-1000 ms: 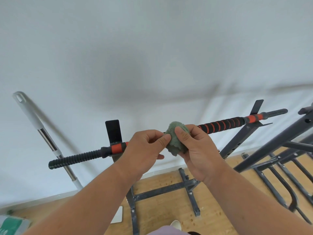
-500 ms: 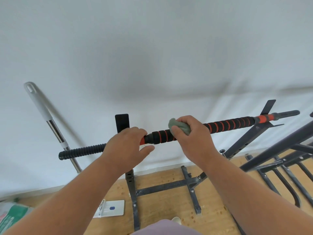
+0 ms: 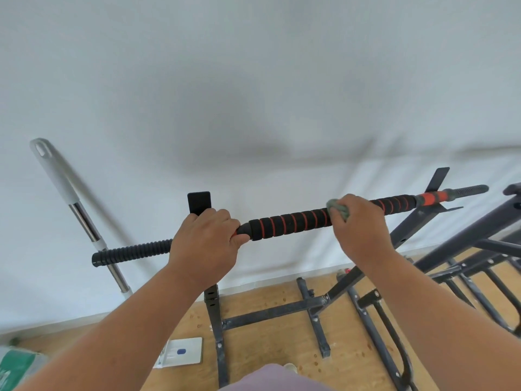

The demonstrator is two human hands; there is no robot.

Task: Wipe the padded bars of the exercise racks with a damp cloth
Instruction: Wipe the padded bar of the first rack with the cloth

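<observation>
A long bar [image 3: 293,221] with black foam padding and orange stripes lies across the two uprights of a dark metal rack [image 3: 217,320]. My left hand [image 3: 205,241] grips the bar near its left end, just right of the ribbed black section. My right hand [image 3: 358,230] holds a green cloth [image 3: 338,208] wrapped against the padding, right of the middle. Most of the cloth is hidden under my fingers.
A mop handle [image 3: 73,210] leans on the white wall at the left. A second dark rack [image 3: 479,241] stands at the right. On the wooden floor lie a white card [image 3: 183,352] and a green bag [image 3: 17,368].
My right hand slid the cloth to the right along the padding. My left hand closed around the bar's left part, after both hands had held the cloth at the middle.
</observation>
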